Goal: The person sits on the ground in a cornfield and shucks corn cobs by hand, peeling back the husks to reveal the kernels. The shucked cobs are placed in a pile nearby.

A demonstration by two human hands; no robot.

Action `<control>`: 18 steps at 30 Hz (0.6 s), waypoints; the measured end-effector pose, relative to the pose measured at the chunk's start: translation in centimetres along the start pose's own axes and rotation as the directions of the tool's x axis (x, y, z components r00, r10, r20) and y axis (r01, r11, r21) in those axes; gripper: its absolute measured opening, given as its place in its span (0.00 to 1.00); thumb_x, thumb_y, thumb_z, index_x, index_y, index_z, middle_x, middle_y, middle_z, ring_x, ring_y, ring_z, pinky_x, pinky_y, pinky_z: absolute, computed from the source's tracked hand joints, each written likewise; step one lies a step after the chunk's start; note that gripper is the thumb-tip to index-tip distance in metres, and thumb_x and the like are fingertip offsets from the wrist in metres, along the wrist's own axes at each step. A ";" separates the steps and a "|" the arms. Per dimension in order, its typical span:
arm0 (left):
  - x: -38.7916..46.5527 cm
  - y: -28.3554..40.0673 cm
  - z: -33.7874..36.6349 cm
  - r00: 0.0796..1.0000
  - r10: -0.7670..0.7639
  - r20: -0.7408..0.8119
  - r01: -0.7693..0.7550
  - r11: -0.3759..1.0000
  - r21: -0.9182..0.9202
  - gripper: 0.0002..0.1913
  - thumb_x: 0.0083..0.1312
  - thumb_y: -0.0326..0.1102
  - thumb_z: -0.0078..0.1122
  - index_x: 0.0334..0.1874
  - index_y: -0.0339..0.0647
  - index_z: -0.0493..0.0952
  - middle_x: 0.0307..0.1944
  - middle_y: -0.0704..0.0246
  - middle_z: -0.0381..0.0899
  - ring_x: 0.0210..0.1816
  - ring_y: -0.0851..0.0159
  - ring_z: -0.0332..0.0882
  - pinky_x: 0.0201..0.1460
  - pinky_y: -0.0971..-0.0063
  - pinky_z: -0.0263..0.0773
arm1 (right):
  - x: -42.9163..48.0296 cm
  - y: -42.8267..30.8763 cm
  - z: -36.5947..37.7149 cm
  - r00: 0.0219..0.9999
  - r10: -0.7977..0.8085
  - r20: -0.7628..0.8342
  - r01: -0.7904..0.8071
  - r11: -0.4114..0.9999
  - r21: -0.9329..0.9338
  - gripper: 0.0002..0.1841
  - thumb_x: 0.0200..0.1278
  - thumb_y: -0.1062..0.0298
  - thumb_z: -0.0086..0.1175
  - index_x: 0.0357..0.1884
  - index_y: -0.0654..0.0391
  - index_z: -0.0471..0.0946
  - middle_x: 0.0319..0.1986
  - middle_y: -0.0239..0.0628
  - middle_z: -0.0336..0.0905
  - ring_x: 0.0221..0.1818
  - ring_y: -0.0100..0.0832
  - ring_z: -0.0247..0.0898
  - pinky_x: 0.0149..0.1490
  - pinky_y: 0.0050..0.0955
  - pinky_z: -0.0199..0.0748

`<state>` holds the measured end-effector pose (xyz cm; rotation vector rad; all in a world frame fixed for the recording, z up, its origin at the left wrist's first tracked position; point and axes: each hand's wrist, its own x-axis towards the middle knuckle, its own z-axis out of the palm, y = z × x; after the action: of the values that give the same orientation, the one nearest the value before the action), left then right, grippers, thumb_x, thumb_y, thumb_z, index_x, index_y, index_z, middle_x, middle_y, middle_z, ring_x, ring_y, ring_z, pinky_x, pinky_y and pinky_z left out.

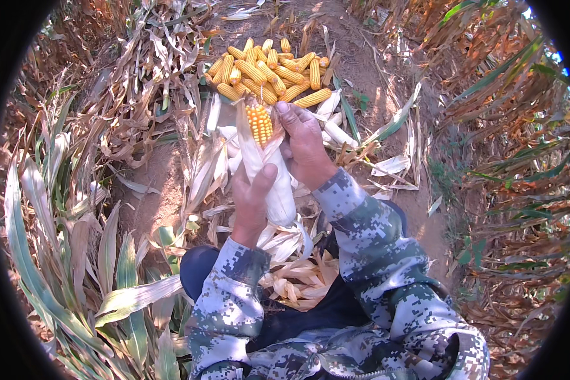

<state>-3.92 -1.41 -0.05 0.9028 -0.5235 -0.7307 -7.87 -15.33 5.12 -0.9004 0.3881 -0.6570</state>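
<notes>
An ear of corn (pixel 259 124) is held in front of me, its yellow kernels bare near the tip. Pale husk (pixel 281 194) still wraps its lower part. Around the lower left side of the husk, my left hand (pixel 252 195) grips with the thumb on top. My right hand (pixel 305 137) pinches the husk at the upper right, beside the exposed kernels. Just beyond the ear lies a heap of husked yellow corn cobs (pixel 266 71) on the soil. The fingers under the ear are partly hidden.
Loose dry husks (pixel 301 280) lie between my legs, and more husks (pixel 337 133) lie right of the heap. Cut corn stalks and leaves (pixel 132 285) are piled at left. Standing dry corn plants (pixel 522 190) line the right, past bare soil (pixel 394 123).
</notes>
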 end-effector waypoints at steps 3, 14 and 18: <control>0.4 0.6 -0.2 0.998 0.001 -0.059 0.003 0.998 0.070 0.29 0.80 0.51 0.61 0.69 0.31 0.75 0.53 0.66 0.84 0.48 0.72 0.82 0.52 0.74 0.78 | -0.7 0.0 -0.1 1.000 -0.005 0.014 0.006 0.996 -0.086 0.16 0.81 0.53 0.62 0.43 0.56 0.80 0.27 0.23 0.78 0.20 0.14 0.67 0.23 0.17 0.64; 0.7 1.0 -1.9 0.971 -0.061 -0.230 -0.017 0.947 -0.322 0.26 0.84 0.53 0.56 0.64 0.31 0.76 0.52 0.61 0.86 0.47 0.65 0.87 0.49 0.68 0.85 | -2.9 3.4 0.0 0.954 0.055 0.294 0.001 0.982 -0.187 0.16 0.83 0.54 0.60 0.43 0.59 0.82 0.34 0.21 0.78 0.36 0.13 0.69 0.40 0.19 0.71; 0.8 1.4 -3.3 0.974 -0.074 -0.216 0.024 0.974 -0.225 0.23 0.84 0.52 0.54 0.64 0.37 0.76 0.46 0.66 0.85 0.40 0.66 0.87 0.45 0.71 0.86 | -4.7 1.7 -1.1 0.867 0.223 0.446 -0.045 0.926 -0.376 0.19 0.83 0.48 0.59 0.45 0.57 0.83 0.29 0.18 0.76 0.29 0.12 0.66 0.32 0.17 0.63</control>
<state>-0.66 0.21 -0.47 0.7787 -0.2156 -0.7062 -11.36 -12.09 3.30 -1.3312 0.1144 -0.2098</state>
